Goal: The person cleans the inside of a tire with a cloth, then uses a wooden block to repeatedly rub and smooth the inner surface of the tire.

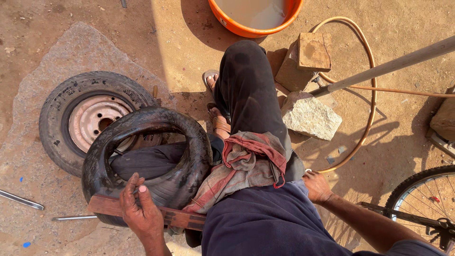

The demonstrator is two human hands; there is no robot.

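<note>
I sit on the ground with a black rubber inner tube (189, 142) looped over my left leg. My left hand (140, 208) presses down on the tube and on a flat wooden board (180, 219) lying under it. My right hand (316, 186) rests at my right side, fingers curled near the ground; whether it holds anything is hidden. A reddish-grey cloth (246, 161) lies over my right thigh.
A tyre on a rusty rim (90, 118) lies flat at the left. Metal tyre levers (21, 200) lie on the dirt. An orange tub of water (256, 16) stands ahead. Stones (310, 116), a hose (369, 95), a pole (393, 66) and a bicycle wheel (426, 199) crowd the right.
</note>
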